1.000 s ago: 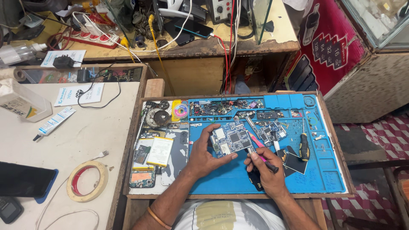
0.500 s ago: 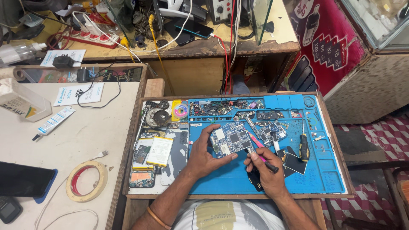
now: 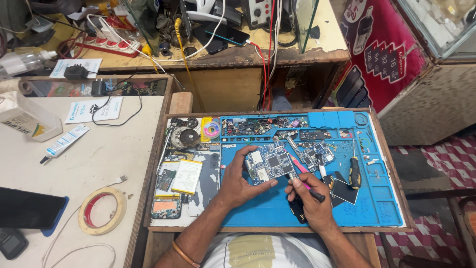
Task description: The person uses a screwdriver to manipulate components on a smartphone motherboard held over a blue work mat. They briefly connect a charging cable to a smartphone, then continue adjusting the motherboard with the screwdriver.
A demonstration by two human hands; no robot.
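Blue rubber mat (image 3: 377,208) lying mid-frame; left hand (image 3: 238,181) curling around flat circuit board (image 3: 270,166) at centre, right hand (image 3: 310,201) pinching thin black tool (image 3: 310,191) beside it.

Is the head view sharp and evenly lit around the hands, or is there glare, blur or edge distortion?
Head view: sharp and evenly lit on the circuit board in the left hand and the tool in the right hand; shadows soft; no strong glare on the blue mat; straight bench edges bow slightly toward the frame's borders.
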